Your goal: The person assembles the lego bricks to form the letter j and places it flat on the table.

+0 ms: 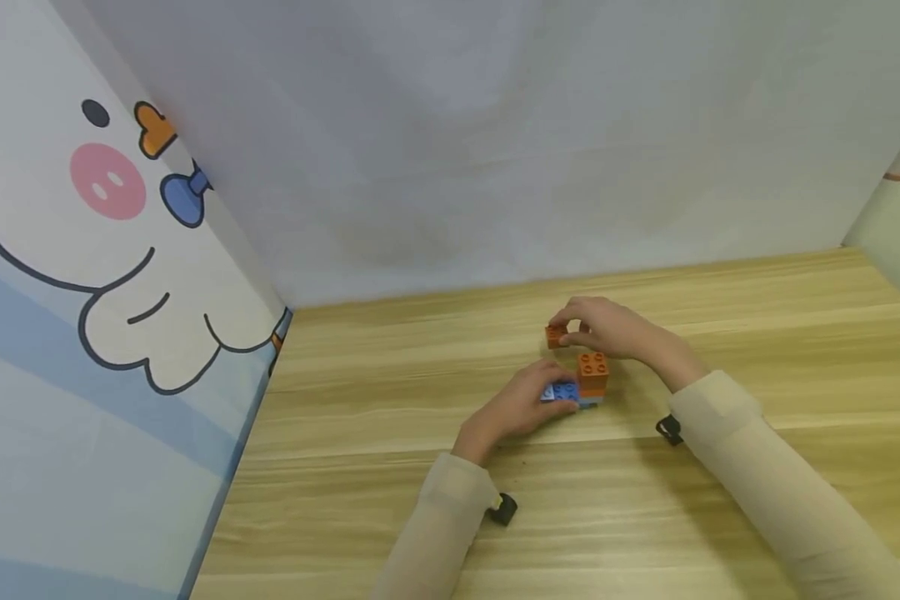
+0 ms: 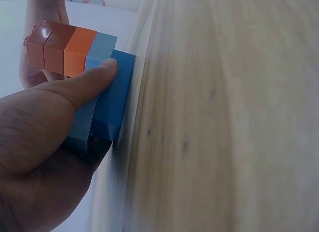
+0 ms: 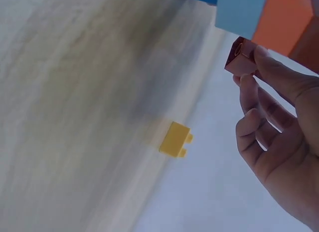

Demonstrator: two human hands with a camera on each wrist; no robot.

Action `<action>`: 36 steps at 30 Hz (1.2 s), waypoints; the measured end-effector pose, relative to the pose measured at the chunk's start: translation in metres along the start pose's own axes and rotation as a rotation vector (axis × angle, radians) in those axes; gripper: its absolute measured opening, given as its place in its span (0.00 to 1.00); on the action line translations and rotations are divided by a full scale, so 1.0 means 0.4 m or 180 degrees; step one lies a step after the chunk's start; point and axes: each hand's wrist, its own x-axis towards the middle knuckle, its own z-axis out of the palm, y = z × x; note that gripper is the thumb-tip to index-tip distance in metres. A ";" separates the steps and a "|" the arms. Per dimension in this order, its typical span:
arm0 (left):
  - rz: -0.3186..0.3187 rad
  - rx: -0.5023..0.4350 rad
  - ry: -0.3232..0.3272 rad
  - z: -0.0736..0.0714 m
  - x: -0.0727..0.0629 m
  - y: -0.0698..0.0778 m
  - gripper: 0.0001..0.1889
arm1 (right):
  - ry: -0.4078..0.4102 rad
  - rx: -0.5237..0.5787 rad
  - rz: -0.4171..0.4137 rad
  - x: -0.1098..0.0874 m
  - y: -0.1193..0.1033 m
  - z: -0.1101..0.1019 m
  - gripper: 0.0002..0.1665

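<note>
My left hand [image 1: 525,400] grips the low blue part [image 2: 119,87] of a toy brick assembly standing on the table, with its thumb along the side. At the assembly's right end rises a stack: light blue [image 2: 102,47], bright orange [image 2: 79,51] and reddish-brown bricks [image 2: 54,47], studs up on top. Behind it, my right hand [image 1: 607,327] pinches a small reddish-brown brick [image 3: 242,57] between thumb and fingertips. That brick is held apart from the stack, and its hollow underside partly shows in the right wrist view. The left fingers hide part of the blue bricks.
A yellow brick [image 3: 174,139] lies on the wooden table [image 1: 375,500], seen only in the right wrist view. A pale cloth wall [image 1: 495,167] stands behind the table, and a cartoon-printed panel [image 1: 82,333] is along the left edge.
</note>
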 end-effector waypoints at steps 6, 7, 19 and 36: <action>0.0053 -0.0014 0.0007 0.003 -0.003 -0.003 0.23 | 0.0027 0.0019 -0.0049 -0.037 -0.015 -0.016 0.19; 0.0066 -0.0015 0.0011 0.003 -0.003 -0.002 0.23 | 0.0042 0.0014 -0.0061 -0.042 -0.015 -0.019 0.19; 0.0062 -0.0068 0.0027 0.003 -0.006 -0.005 0.22 | 0.0119 0.0037 -0.0069 -0.092 -0.032 -0.054 0.19; 0.0024 -0.0063 0.0014 0.004 -0.005 -0.006 0.23 | 0.0190 -0.0009 -0.0164 -0.143 -0.080 -0.104 0.19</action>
